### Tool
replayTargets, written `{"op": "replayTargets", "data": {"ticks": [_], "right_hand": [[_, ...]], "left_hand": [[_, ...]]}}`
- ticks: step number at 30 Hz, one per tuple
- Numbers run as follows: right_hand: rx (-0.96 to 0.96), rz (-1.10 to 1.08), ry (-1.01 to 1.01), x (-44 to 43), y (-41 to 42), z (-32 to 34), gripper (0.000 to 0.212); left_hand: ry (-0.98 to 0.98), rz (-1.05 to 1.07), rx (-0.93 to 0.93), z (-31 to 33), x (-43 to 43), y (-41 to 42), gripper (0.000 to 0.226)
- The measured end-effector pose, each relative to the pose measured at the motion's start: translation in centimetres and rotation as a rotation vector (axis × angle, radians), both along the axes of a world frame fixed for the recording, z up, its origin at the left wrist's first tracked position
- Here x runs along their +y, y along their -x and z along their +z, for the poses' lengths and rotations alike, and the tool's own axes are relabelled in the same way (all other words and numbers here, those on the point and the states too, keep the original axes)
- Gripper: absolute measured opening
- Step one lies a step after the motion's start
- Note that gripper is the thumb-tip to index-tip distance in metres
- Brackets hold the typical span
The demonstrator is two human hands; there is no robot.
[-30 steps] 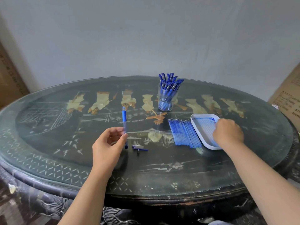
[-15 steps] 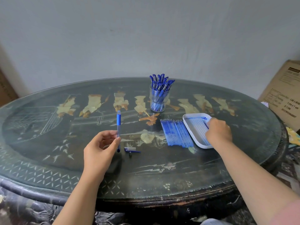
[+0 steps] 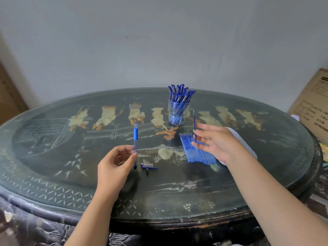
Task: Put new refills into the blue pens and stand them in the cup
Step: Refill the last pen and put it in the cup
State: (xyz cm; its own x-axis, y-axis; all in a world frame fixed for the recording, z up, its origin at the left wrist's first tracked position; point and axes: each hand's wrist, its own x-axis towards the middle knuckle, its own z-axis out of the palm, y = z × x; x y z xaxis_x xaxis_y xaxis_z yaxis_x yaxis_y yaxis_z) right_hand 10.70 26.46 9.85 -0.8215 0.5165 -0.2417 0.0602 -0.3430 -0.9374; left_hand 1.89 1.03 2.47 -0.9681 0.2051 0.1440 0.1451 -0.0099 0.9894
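Grey plaster wall (image 3: 159, 41) stood behind the dark oval table (image 3: 177, 196), whose glass top covered pale inlaid figures. My left hand (image 3: 113, 167) was raised over the near middle of the table, palm turned inward, thumb and fingertips pinching the lower part of a pen barrel (image 3: 135, 139). I held the barrel upright, its blue grip section above my fingers; whether its lower end touched the glass I could not tell. My right hand (image 3: 218, 142) hovered further right, a little blurred, fingers spread, thumb and a fingertip pinching one thin blue refill (image 3: 194, 121) that stood nearly upright, well apart from the barrel.

Under that hand a row of loose refills (image 3: 197, 153) lay side by side on the glass. Just beyond them, a white tray (image 3: 248, 148) was mostly hidden by my hand and wrist, so I could not see what it held. At the far middle of the table stood a clear glass cup (image 3: 178, 114), packed with blue pens (image 3: 180, 94) standing caps up and leaning to the right. Near my left thumb, a pen cap (image 3: 150, 167) lay flat, with a small dark piece (image 3: 147, 172) just beside it. At the far right a cardboard box (image 3: 312, 110) stood beyond the table's edge.
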Motion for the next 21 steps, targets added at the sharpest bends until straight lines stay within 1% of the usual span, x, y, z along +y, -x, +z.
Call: {"op": "replayTargets", "data": {"ticks": [3, 5, 8, 13, 21], "right_hand": [[0.067, 0.104, 0.076, -3.0, 1.4, 0.7, 0.025], [0.113, 0.126, 0.106, -4.8, 2.5, 1.2, 0.023], [0.193, 0.079, 0.113, -6.9, 4.1, 2.0, 0.024], [0.3, 0.015, 0.068, -9.0, 6.0, 3.2, 0.019], [0.306, -0.033, 0.028, -9.2, 6.6, 3.8, 0.019]], "left_hand": [[-0.014, -0.025, 0.004, 0.2, 0.0, -0.2, 0.019], [-0.009, -0.035, 0.008, 0.3, 0.0, -0.3, 0.02], [0.0, -0.049, 0.013, 0.5, -0.1, -0.4, 0.022], [0.027, -0.072, 0.037, 0.7, -0.3, -0.6, 0.022], [0.036, -0.085, 0.047, 0.8, -0.4, -0.6, 0.022]]}}
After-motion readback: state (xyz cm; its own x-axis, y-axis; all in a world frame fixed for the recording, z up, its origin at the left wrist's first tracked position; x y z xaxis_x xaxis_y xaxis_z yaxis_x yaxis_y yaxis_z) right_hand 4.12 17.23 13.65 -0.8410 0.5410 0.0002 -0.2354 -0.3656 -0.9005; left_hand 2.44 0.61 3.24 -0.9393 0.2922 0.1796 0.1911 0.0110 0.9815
